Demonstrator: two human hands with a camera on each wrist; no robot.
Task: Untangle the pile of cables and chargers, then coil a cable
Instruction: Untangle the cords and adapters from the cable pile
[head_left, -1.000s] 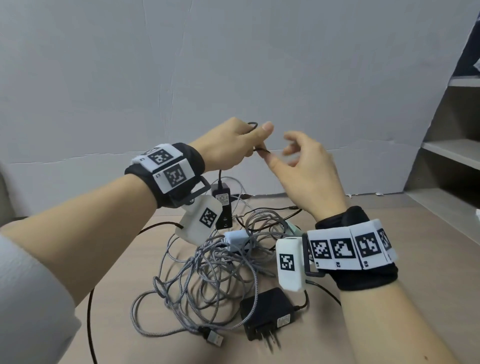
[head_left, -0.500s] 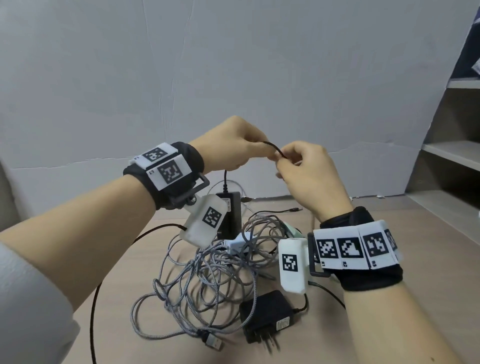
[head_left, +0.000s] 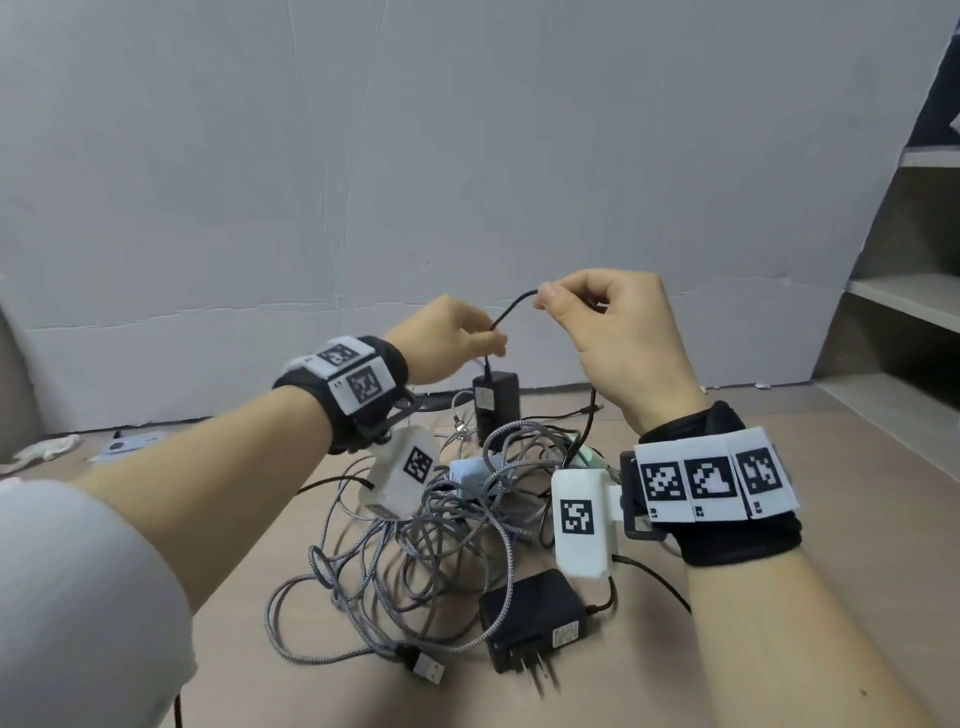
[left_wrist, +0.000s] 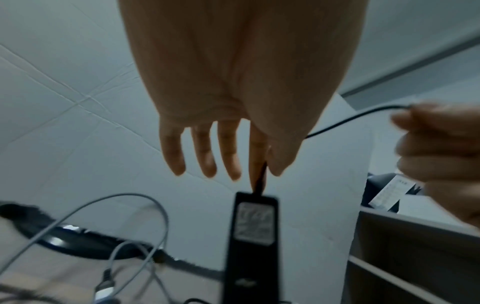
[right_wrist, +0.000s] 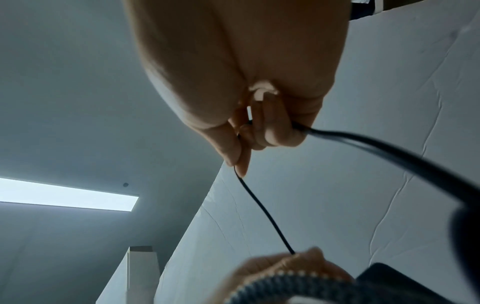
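Observation:
A thin black cable (head_left: 506, 314) runs between my two raised hands above the pile. My left hand (head_left: 488, 345) pinches it between thumb and forefinger just above a black power adapter (head_left: 493, 402) that hangs from it; the other fingers (left_wrist: 202, 152) stay straight. My right hand (head_left: 545, 299) grips the cable higher up, fingers curled round it (right_wrist: 241, 144). The cable's tail (head_left: 589, 415) drops behind my right wrist. Below lies a tangle of grey braided cables (head_left: 441, 545) with a USB plug (head_left: 426, 670) and a second black plug adapter (head_left: 535, 618).
A pale blue charger (head_left: 470, 475) and a green-white one (head_left: 587, 457) sit inside the tangle on the wooden tabletop (head_left: 779, 623). White board wall (head_left: 467, 182) behind. Shelves (head_left: 904, 306) stand at the right. Small items (head_left: 124, 447) lie at the far left.
My hands have drawn apart: the right one rose and moved right along the black cable, the left dropped slightly. The hanging adapter is lifted higher off the pile.

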